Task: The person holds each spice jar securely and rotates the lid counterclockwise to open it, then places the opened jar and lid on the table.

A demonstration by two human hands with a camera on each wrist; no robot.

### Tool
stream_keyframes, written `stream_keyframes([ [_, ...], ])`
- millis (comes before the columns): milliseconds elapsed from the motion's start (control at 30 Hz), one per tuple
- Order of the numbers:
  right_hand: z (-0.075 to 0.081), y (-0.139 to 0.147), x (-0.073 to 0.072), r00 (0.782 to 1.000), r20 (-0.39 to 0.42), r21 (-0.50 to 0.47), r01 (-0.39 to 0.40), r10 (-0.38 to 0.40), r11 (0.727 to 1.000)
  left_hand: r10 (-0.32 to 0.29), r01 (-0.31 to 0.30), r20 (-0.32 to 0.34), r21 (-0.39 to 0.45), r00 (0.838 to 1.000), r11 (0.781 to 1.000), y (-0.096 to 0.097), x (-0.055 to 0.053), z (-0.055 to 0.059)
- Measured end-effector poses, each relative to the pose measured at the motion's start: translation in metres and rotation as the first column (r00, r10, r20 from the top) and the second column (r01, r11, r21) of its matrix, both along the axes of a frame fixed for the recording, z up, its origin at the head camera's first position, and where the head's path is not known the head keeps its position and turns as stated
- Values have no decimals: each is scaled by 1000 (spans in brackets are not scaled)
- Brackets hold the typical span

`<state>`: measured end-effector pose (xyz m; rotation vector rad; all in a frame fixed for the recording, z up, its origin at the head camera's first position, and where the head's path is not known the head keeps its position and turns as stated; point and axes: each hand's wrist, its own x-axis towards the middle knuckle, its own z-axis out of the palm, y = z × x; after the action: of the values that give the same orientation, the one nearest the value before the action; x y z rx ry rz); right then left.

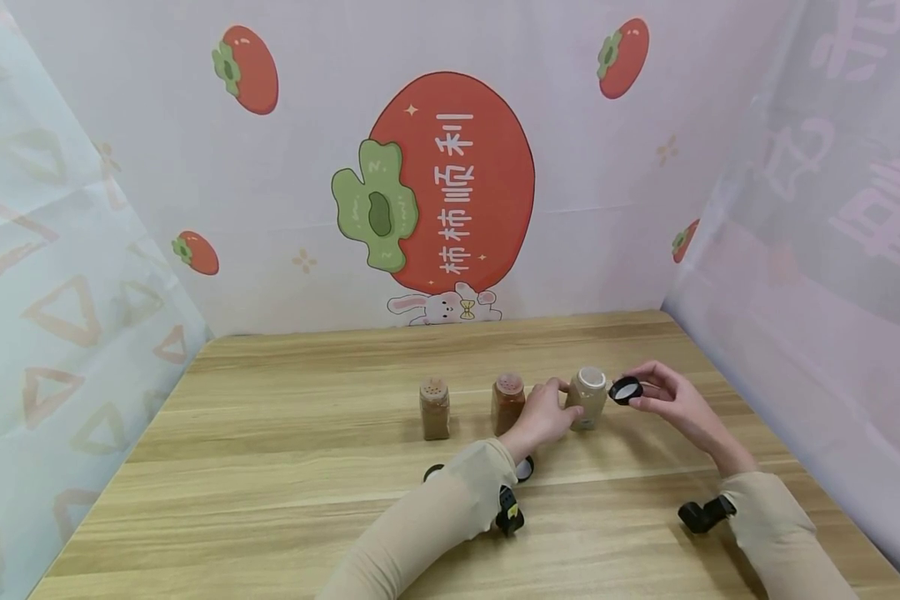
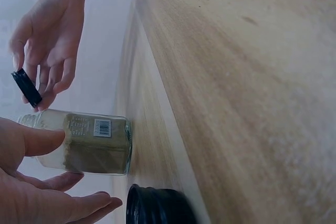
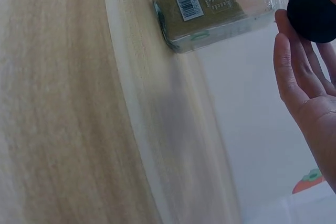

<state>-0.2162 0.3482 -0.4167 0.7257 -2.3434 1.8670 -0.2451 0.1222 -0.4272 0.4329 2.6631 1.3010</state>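
Note:
My left hand [image 1: 543,413] grips a square glass spice jar [image 1: 587,402] of greenish-brown powder, fingers on one side and thumb on the other. The jar is upright on the table and its mouth shows a pale top. Just right of its mouth, my right hand [image 1: 671,395] pinches a black screw cap [image 1: 626,391] between thumb and fingers, the pale inside facing the head camera. In the right wrist view the cap [image 3: 311,13] is apart from the jar's threaded neck. A barcode label [image 2: 102,128] shows on the jar's side.
Left of the held jar stand a jar of reddish powder [image 1: 506,406] and a jar of brown powder [image 1: 435,414], both with perforated tops. Two black caps lie nearer me: one cap [image 1: 526,469] beside the left wrist, another cap [image 1: 432,472] partly behind the sleeve.

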Motion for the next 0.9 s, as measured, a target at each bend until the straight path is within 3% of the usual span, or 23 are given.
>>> stream_keyframes([
  [300, -4, 7, 3, 995, 50, -40, -84, 86, 996, 9, -9, 5, -5, 1000, 1000, 1, -1, -3],
  [600, -12, 17, -1, 978, 157, 79, -153, 140, 985, 15, -15, 2, -15, 1000, 1000, 1, -2, -2],
  [900, -17, 17, -3, 947, 224, 100, -259, 232, 961, 10, -10, -13, -18, 1000, 1000, 1, -1, -2],
])
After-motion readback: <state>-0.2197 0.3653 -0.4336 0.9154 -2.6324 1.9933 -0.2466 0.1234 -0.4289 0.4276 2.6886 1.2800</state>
